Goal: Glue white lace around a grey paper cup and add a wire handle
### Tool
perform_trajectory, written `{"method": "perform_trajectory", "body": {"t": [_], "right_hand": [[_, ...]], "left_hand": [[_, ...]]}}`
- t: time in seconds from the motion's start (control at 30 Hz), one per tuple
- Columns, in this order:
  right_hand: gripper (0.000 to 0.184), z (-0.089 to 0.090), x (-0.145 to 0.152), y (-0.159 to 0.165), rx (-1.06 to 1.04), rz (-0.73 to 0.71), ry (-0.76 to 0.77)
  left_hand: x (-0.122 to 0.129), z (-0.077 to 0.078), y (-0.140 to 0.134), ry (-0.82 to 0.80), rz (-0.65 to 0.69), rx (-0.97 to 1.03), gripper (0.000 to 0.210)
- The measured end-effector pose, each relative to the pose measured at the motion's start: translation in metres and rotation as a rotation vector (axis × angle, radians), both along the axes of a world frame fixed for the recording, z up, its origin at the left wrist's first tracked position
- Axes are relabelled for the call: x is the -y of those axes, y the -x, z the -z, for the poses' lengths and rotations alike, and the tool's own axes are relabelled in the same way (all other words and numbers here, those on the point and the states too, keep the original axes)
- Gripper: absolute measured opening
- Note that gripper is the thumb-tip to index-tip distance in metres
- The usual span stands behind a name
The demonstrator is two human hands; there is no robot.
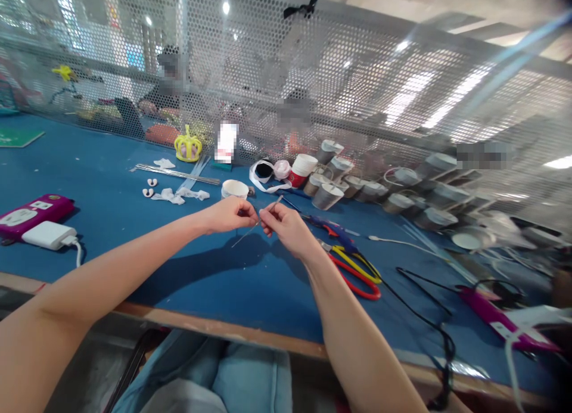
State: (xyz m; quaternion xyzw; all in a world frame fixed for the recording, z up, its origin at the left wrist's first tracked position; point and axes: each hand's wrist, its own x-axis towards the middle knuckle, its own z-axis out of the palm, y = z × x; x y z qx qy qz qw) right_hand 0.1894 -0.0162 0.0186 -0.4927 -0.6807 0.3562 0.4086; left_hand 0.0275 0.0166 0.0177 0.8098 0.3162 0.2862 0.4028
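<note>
A thin wire [245, 235] runs slantwise between my two hands above the blue tabletop, one end pointing down to the left and the other showing above my right fingers. My right hand [286, 225] is closed in a pinch on this wire. Close beside it, my left hand [233, 214] has its thumb and fingers pressed together at the wire; its fingertips are partly hidden. Just behind my left hand stands a white round cup [235, 189]. Red and yellow handled scissors or pliers [353, 270] lie right of my right hand, next to a blue glue gun [337, 234].
At left are a purple power strip [38, 213] and a white charger [49, 235]. Behind lie a bundle of metal rods [179, 174], white scraps [172, 195] and a yellow crown-shaped piece [188, 146]. Several cans [328, 196] stand right. A black cable [415, 306] crosses the table.
</note>
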Motion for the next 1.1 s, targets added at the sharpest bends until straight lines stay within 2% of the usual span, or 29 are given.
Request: {"method": "perform_trajectory", "body": {"t": [0.13,0.37,0.6,0.77,0.83,1.1], "right_hand": [[0.026,0.001,0.000,0.002,0.054,0.021,-0.032],[0.027,0.003,-0.001,0.003,0.139,0.077,-0.098],[0.032,0.006,0.000,0.007,0.164,0.151,-0.149],[0.027,0.003,0.001,0.008,-0.067,-0.015,-0.008],[0.028,0.002,0.001,0.007,-0.122,-0.040,0.012],[0.030,0.004,-0.002,0.003,-0.061,0.075,-0.060]], "left_hand": [[0.000,0.000,-0.001,-0.146,-0.067,-0.110,0.012],[0.004,-0.001,-0.003,-0.156,-0.104,-0.122,0.012],[0.005,0.009,-0.008,-0.044,-0.112,-0.005,0.017],[0.004,0.008,-0.006,0.118,-0.040,0.092,0.019],[0.004,0.006,-0.005,0.152,-0.018,0.115,0.019],[0.004,0.002,-0.004,0.178,-0.030,0.132,0.015]]}}
